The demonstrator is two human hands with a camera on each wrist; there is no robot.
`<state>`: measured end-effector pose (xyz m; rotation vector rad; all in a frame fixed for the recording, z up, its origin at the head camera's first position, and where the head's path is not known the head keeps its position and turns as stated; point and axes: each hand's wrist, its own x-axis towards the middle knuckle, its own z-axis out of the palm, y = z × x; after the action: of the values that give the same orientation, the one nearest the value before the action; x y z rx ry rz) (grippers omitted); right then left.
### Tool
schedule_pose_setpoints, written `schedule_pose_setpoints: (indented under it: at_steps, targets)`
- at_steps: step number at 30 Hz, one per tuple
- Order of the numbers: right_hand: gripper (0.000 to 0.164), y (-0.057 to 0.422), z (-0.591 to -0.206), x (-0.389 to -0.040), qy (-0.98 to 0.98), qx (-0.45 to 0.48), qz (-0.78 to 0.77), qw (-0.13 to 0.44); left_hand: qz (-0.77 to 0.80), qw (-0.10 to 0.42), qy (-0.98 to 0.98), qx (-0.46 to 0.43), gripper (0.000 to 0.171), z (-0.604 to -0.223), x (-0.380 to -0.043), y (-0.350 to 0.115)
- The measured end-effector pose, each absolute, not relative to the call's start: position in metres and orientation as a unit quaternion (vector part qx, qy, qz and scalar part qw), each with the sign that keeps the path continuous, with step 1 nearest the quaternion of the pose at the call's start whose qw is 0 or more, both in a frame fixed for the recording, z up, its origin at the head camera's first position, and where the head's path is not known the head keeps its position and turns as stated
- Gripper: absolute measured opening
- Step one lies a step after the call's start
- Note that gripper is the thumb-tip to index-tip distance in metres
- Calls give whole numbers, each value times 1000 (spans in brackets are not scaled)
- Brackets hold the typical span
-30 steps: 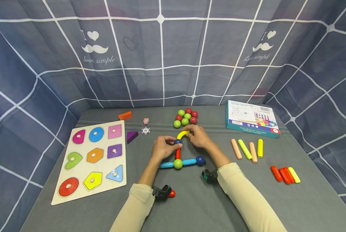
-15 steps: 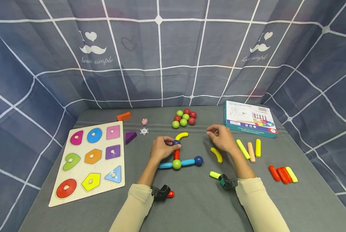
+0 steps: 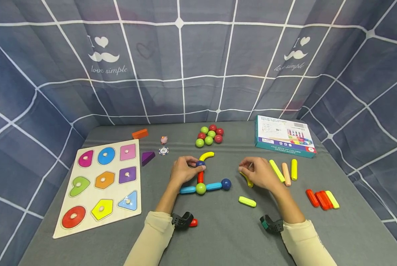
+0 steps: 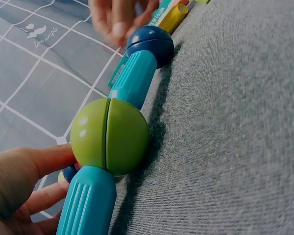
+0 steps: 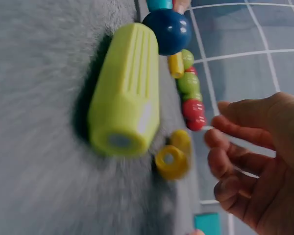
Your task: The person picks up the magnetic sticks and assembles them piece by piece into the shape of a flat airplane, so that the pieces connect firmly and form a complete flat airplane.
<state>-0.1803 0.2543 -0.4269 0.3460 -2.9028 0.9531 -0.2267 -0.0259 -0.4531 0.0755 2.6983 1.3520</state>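
Note:
My left hand (image 3: 182, 171) pinches a dark blue ball (image 3: 200, 163) between thumb and fingers. A curved yellow rod (image 3: 206, 155) extends from the ball's far side, and a red rod (image 3: 200, 178) links it to a green ball (image 3: 201, 188). Ribbed light blue rods (image 3: 213, 186) flank the green ball; the right one ends in another dark blue ball (image 3: 226, 184). Over a loose curved yellow rod (image 3: 248, 181) hovers my right hand (image 3: 259, 171), fingers loosely bent. The right wrist view shows a gap between them. A yellow-green rod (image 5: 125, 93) lies nearer me.
Red and green balls (image 3: 209, 140) cluster at the back. A teal box (image 3: 285, 149) stands back right, with straight rods (image 3: 286, 173) and short red rods (image 3: 322, 200) before it. At left lies a shape puzzle board (image 3: 88, 150). A red piece (image 3: 193, 222) sits by my left wrist.
My right hand has let go of the attached curved yellow rod, moved right, and come down over the loose curved one. My left hand keeps its hold on the dark blue ball.

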Motion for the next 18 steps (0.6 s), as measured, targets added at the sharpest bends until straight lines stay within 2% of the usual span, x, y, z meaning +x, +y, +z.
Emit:
schedule_pose_setpoints:
  at_steps: [6,11,14,18]
  targets:
    - [37,236,-433,-233,-945,111,304,43,450,64,890,24,33,-451,-226,-27]
    - [62,222,-431,-270,-962,133,237,-11,441,60,895,27,34,-453,-227,-26]
    - [68,213,-426,-283,-968,137,206,-48,438,59,897,27,34,-453,-227,-26]
    - [63,205,-424,-293,-972,140,174,-67,440,58,896,25,33,-452,-227,-27]
